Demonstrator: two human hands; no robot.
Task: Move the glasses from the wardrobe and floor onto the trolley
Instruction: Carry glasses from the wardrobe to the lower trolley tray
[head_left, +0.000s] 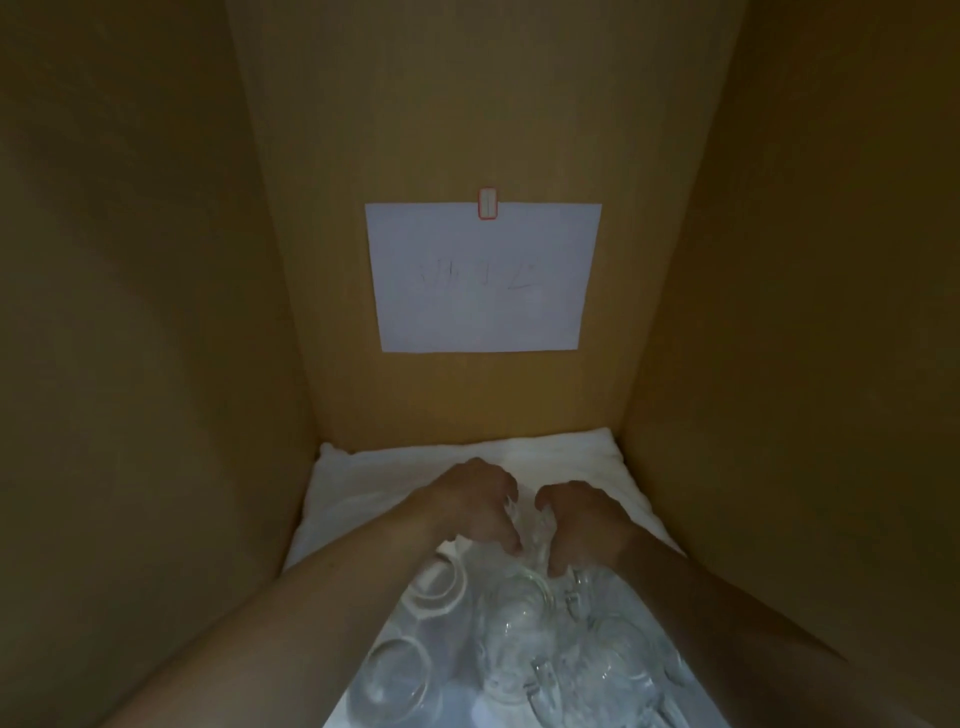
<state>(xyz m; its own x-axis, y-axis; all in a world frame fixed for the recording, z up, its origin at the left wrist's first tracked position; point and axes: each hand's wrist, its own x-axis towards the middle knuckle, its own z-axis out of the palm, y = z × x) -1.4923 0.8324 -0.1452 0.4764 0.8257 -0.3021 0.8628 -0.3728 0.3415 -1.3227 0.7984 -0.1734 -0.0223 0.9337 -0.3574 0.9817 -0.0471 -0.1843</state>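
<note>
Deep inside the wardrobe (156, 260), on a white cloth (395, 467) covering its floor, a cluster of clear glasses (519, 623) is lying and standing toward the near edge, rims crowding one another. Both forearms are reaching in from the near edge.

Left hand (475, 504): fingers are curling downward, tips touching glassware at the far end of the cluster; whether they are actually gripping a glass cannot be told through the clear, dim material. Right hand (582, 525): fingers are likewise curling down, thumb tip pressing near a rim; grip equally unclear.

Key relation: a glass between the hands (530, 530) is sitting directly under and between the two sets of fingertips, roughly equally near both, its long axis too blurred to read. Remaining glasses are lying nearer the person than the hands are, below the wrists.

Back panel: a white paper sheet (483, 278) is hanging from a red-edged clip (488, 203), writing illegible. Trolley: not in view.

Judgement: pickup is beginning; lifting will need care against neighbouring rims.
</note>
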